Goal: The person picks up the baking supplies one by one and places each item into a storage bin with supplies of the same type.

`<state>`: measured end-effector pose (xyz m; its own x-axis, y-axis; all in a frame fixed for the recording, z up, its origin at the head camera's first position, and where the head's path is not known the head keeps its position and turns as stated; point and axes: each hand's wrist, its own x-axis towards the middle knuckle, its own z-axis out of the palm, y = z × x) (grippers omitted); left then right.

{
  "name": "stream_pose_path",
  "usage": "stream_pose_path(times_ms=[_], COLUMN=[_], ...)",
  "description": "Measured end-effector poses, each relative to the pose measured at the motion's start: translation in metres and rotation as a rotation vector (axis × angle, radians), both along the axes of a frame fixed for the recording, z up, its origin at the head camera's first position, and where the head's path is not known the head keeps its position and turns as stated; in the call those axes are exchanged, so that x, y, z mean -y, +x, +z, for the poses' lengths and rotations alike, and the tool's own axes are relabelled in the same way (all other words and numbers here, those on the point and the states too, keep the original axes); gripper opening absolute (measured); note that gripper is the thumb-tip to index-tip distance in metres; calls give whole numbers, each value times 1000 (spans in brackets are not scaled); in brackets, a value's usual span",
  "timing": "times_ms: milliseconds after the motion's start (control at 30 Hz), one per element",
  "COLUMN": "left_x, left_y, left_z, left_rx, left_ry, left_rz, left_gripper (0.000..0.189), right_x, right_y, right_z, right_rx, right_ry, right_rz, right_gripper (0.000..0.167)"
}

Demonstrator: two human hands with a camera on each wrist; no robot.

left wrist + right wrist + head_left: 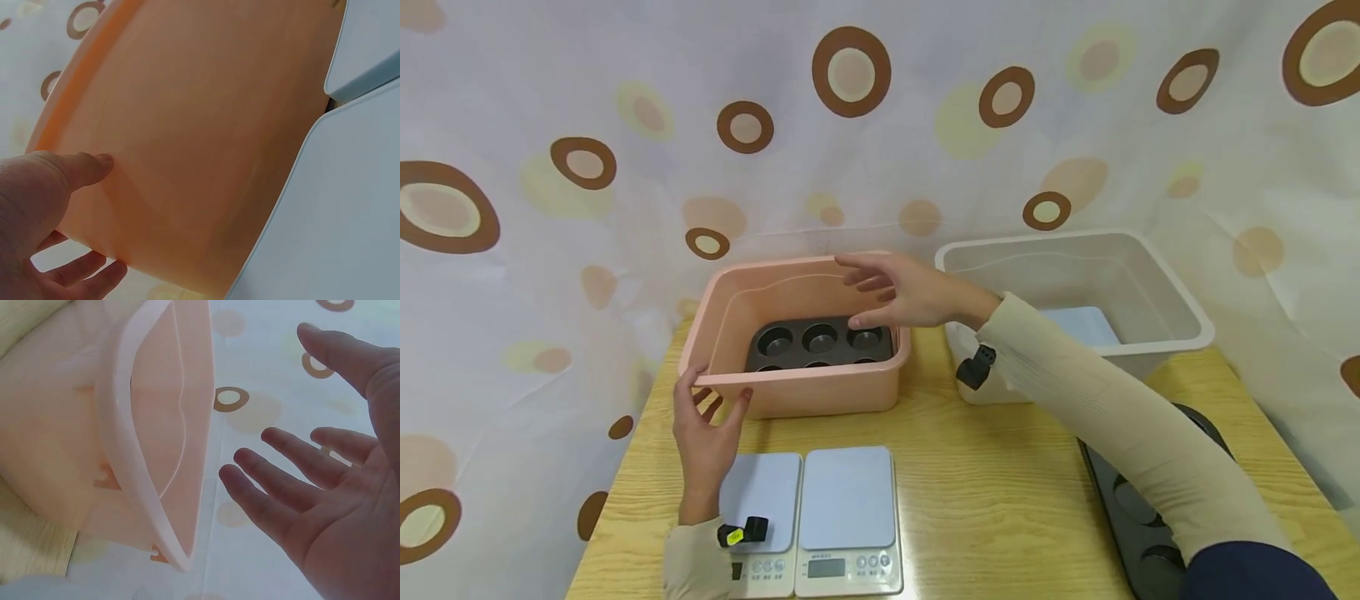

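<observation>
A pink plastic bin (pixel 820 396) stands at the back left of the table, with a dark muffin tin (pixel 820 337) lying inside it. My left hand (pixel 706 433) grips the bin's front left corner. In the left wrist view its thumb (pixel 90 170) presses the front wall, while the fingers bend round the side. Above the bin's right end hovers my right hand (pixel 898 292), fingers spread and holding nothing. The right wrist view shows that hand (pixel 325 506) apart from the bin's rim (pixel 119 406).
Two kitchen scales (pixel 848 500) lie side by side in front of the pink bin. A pale grey bin (pixel 1165 346) at the back right contains a light blue flat object (pixel 1084 325). Another dark muffin tin (pixel 1120 508) lies under my right forearm. A patterned curtain (pixel 910 167) hangs behind.
</observation>
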<state>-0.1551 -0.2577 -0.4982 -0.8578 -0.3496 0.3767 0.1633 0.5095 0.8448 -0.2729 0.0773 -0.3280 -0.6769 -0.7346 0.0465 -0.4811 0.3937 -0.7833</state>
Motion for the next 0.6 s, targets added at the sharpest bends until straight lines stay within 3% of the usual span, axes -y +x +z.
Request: stream_pose_path(times_ms=[333,600], left_x=[3,-2], left_y=[2,1], left_z=[1,2], left_rx=[13,18], left_ry=[-18,-9], left_rz=[7,11], left_gripper=[73,72], right_x=[-32,-65], right_y=[23,41], right_z=[1,0], right_rx=[-26,-79], right_ry=[-130,-158], right_rz=[-66,-127], right_gripper=[88,86])
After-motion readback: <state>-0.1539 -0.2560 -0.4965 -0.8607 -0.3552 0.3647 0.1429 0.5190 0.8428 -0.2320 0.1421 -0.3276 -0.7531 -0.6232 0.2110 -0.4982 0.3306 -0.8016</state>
